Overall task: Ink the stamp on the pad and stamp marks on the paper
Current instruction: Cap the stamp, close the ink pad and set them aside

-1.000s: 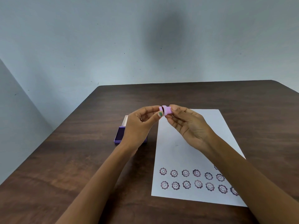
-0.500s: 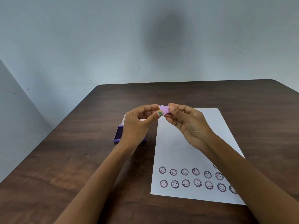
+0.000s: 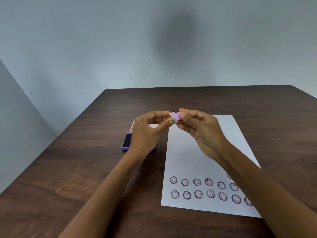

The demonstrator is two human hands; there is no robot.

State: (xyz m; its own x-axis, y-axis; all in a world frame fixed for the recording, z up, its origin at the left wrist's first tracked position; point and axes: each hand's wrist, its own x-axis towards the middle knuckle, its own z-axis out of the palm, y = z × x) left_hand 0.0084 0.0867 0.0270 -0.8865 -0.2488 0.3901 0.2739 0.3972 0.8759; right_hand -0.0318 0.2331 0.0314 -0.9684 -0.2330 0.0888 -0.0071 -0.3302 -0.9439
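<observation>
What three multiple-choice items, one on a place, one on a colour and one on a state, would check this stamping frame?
1. Where does the ink pad lie relative to the paper?
A. To its left on the table
B. On top of it
C. To its right

2. What colour is the stamp body?
A. Red
B. Light purple
C. Black

3. What state is the stamp in?
A. Pressed on the paper
B. Resting on the pad
C. Held in the air by both hands

Answers:
1. A: the open purple pad sits on bare table left of the sheet, partly behind the left hand.
2. B: the piece between the fingertips is lilac.
3. C: left hand and right hand pinch it above the table, clear of pad and paper.
</observation>
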